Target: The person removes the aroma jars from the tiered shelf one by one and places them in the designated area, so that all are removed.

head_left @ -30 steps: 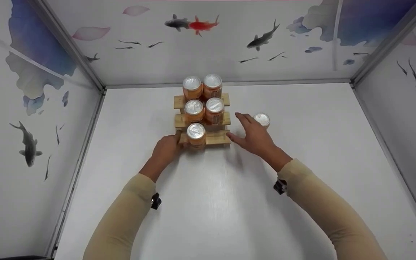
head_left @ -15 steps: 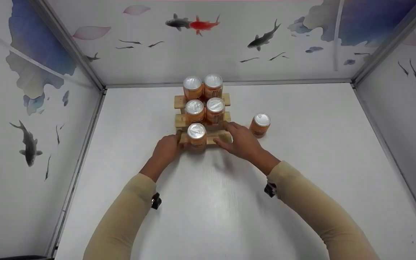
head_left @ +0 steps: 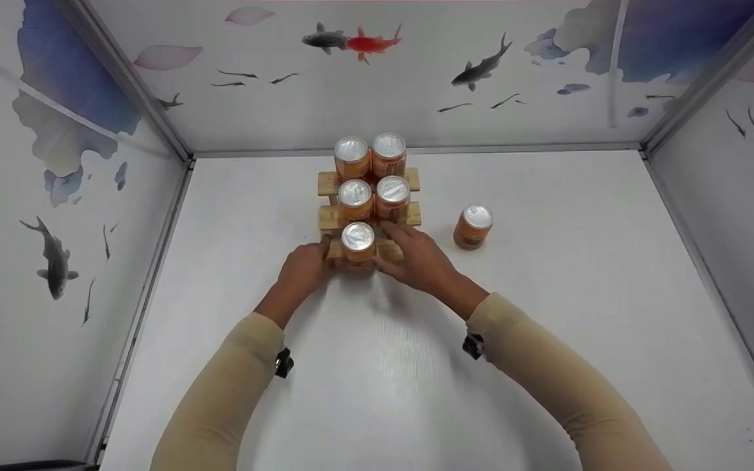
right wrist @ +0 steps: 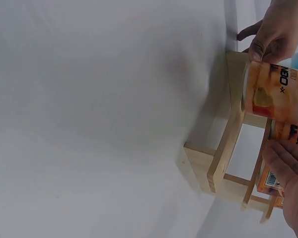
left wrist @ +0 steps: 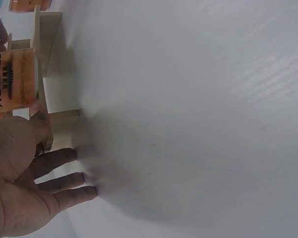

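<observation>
Right hand has slid left toward the front can, fingers apart (can't tell if they're touching it), left hand pinching the wooden rack, so that's five cans up and one loose can left on the worktop to the right.

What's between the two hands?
In the head view, the front orange can, on the wooden rack, stands between the left hand and the right hand.

Room here across the near table, slim gap between rack and lone can, wall close behind, left hand blocking front left, right hand front right
</observation>
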Motion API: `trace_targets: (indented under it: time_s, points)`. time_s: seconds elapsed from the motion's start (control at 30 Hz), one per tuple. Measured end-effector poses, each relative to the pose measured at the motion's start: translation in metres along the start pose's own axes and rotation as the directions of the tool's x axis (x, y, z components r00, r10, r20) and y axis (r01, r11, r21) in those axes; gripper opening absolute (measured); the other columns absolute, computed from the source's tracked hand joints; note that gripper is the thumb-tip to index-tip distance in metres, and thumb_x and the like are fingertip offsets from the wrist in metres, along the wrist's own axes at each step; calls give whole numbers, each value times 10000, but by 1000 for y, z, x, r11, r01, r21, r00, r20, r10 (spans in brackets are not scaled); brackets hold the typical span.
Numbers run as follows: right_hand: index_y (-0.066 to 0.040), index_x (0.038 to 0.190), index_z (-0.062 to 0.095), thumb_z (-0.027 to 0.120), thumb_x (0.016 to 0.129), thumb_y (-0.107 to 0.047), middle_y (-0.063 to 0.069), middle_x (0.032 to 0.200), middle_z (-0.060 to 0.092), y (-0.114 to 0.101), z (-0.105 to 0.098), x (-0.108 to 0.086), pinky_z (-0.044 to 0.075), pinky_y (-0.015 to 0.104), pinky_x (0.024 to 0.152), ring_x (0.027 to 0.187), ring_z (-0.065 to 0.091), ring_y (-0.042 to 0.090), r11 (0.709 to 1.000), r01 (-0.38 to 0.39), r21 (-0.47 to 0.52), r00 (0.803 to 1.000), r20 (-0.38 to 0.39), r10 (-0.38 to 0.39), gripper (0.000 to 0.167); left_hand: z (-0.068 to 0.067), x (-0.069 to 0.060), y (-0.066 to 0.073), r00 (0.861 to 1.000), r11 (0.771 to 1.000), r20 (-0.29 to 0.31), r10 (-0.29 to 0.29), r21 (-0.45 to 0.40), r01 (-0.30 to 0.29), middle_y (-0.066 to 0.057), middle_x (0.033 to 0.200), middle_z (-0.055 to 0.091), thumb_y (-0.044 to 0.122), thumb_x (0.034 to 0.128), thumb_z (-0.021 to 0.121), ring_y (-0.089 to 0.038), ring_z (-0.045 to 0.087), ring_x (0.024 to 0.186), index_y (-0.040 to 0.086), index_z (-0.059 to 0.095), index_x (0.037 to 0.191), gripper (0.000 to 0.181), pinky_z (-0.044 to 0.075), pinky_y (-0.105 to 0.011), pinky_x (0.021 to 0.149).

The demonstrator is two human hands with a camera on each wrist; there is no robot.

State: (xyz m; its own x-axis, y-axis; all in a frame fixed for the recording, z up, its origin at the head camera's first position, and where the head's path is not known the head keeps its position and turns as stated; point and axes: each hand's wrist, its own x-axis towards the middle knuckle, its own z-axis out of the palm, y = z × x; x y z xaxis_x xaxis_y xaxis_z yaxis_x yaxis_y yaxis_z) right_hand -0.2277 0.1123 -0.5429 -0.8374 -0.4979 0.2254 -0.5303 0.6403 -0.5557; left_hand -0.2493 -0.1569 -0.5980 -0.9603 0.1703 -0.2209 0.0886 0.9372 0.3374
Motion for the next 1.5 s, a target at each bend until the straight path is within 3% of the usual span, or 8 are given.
trace_targets:
  time_s: [0.2, 0.33, 0.43, 0.57, 0.83, 1.3, 1.4, 1.5]
  points:
    - [-19, 1597, 518, 854, 997, -380, 239, 1486, 666, -7, 8, 7, 586, 577, 1081, 1335, 695, 427, 1000, 11, 7, 999, -46, -10, 776, -10, -12, 9, 1000, 999, -9, 17, -33, -18, -241, 1283, 767, 237, 1146, 611, -381, 758, 1160, 26, 492, 1640, 551, 604, -529, 970]
    - [-6, 1569, 532, 879, 969, -418, 253, 1466, 654, -11, 15, 9, 587, 606, 1065, 1309, 696, 448, 1000, 15, -12, 996, -90, -16, 807, -3, -4, 1, 1000, 999, 0, 18, -51, -18, -227, 1275, 774, 238, 1143, 621, -369, 762, 1150, 33, 500, 1636, 547, 606, -529, 954]
    - [12, 1548, 543, 894, 951, -435, 264, 1454, 649, -13, 20, 11, 585, 618, 1062, 1303, 694, 452, 1000, 2, -21, 995, -97, -4, 824, 14, 12, -14, 999, 998, -24, 37, -48, -39, -217, 1242, 789, 264, 1133, 643, -356, 775, 1100, 24, 535, 1605, 540, 611, -511, 892]
    - [11, 1536, 545, 896, 948, -443, 245, 1454, 657, -15, 24, 12, 589, 592, 1069, 1310, 694, 420, 1000, -6, -21, 995, -97, 4, 822, 11, 10, -11, 999, 999, -32, 28, -26, -29, -205, 1217, 799, 290, 1128, 658, -358, 783, 1070, 27, 572, 1566, 518, 601, -540, 841]
    - [-12, 1494, 546, 915, 933, -417, 210, 1384, 671, -19, 31, 15, 624, 536, 1021, 1237, 721, 360, 1000, 25, 5, 992, -127, -24, 784, -14, -16, 14, 1000, 997, 15, -21, -74, 23, -246, 1367, 749, 335, 1155, 612, -395, 742, 1250, 19, 506, 1631, 580, 591, -549, 1024]
    - [3, 1504, 509, 904, 944, -428, 203, 1389, 650, -15, 38, 18, 619, 491, 1046, 1258, 703, 320, 999, 38, -20, 992, -119, -41, 809, -17, -20, 18, 1000, 995, 0, -25, -100, 24, -253, 1358, 752, 327, 1155, 612, -412, 736, 1253, 30, 495, 1648, 587, 583, -559, 1030]
    - [14, 1504, 510, 908, 947, -386, 207, 1381, 651, -15, 38, 18, 615, 491, 1047, 1254, 695, 324, 998, 59, -16, 990, -124, -61, 793, -15, -16, 14, 1000, 996, -8, -1, -88, 0, -257, 1336, 760, 309, 1151, 622, -418, 748, 1227, 30, 504, 1642, 577, 595, -563, 1002]
    - [26, 1504, 512, 909, 949, -362, 212, 1377, 653, -15, 37, 18, 613, 496, 1044, 1250, 693, 332, 997, 77, -14, 989, -127, -78, 785, 8, 5, -10, 999, 996, -36, 32, -82, -35, -241, 1275, 783, 374, 1138, 640, -404, 767, 1173, 55, 523, 1636, 603, 609, -549, 954]
